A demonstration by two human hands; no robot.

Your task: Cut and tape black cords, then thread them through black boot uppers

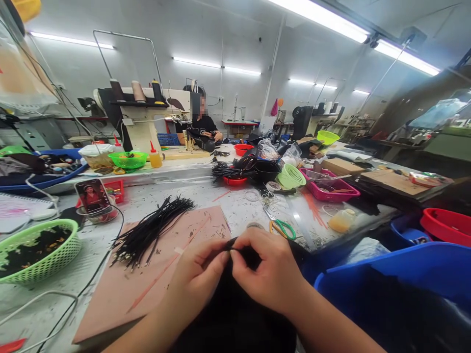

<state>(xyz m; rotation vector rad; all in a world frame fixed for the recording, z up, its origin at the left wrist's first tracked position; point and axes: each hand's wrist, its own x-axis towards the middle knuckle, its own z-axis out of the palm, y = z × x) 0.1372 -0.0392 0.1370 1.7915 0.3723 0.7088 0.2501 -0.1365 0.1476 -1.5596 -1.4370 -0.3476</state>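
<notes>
My left hand (198, 272) and my right hand (267, 269) meet at lower centre, thumbs and fingers pinched together. Between them they grip the upper edge of a dark, soft black piece (235, 318), which hangs down below; its exact kind does not show. The fingertips hide the gripped spot. To the left, a bundle of thin black cords (152, 230) with pale tips lies on a pinkish board (208, 223). Scissors (281, 228) with orange and green handles lie just beyond my right hand.
A green basket (69, 250) and a propped phone (91, 196) stand left. A large blue bin (331, 279) is close on my right. Farther off are a magenta basket (331, 191), a glue bottle (155, 159), a sewing machine (140, 122) and a seated person (206, 125).
</notes>
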